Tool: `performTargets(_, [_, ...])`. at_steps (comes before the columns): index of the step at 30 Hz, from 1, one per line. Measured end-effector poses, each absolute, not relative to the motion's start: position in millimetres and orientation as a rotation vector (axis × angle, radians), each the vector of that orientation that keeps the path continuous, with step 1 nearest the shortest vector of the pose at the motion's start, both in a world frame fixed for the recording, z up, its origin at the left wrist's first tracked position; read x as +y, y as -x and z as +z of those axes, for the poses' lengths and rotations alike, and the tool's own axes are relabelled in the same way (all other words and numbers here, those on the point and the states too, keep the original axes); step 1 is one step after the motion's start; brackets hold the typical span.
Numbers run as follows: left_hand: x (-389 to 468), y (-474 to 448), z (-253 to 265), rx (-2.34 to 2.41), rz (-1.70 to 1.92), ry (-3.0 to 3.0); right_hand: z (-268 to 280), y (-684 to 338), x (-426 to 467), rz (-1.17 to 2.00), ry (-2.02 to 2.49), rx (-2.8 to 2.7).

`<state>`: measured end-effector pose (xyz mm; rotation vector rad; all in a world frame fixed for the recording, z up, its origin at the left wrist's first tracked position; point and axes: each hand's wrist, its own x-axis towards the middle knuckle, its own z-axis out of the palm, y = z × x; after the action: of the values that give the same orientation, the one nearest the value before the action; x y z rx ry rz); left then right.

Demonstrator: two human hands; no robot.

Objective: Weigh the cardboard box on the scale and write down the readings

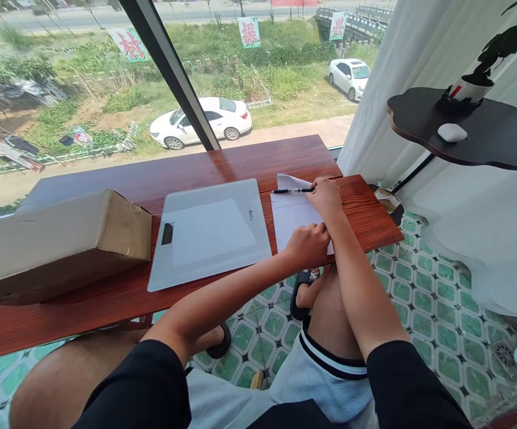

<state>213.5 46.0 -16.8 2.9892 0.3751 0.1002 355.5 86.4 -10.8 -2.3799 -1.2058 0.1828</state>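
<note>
A black pen (293,190) is pinched between the fingertips of the right hand (326,196), its barrel lying level and pointing left across the upper part of a printed paper sheet (291,217). The left hand (308,245) is curled into a loose fist, fingers pressed together, and rested on the lower edge of the same sheet. The sheet is laid flat on the wooden table (240,164), its top corner folded up. Just beside it to the left, a flat white scale (209,232) is placed. Further left, a closed cardboard box (56,241) is set; its contents cannot be seen.
</note>
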Motion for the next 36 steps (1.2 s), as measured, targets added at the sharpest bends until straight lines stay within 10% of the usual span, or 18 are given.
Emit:
performTargets(14, [29, -149, 10, 0.342, 0.008, -3.116, -15, -342, 94, 0.249, 2.410, -1.243])
performTargets(36, [136, 75, 65, 1.796, 1.378, -2.576, -15, -294, 103, -0.311, 2.162, -1.434])
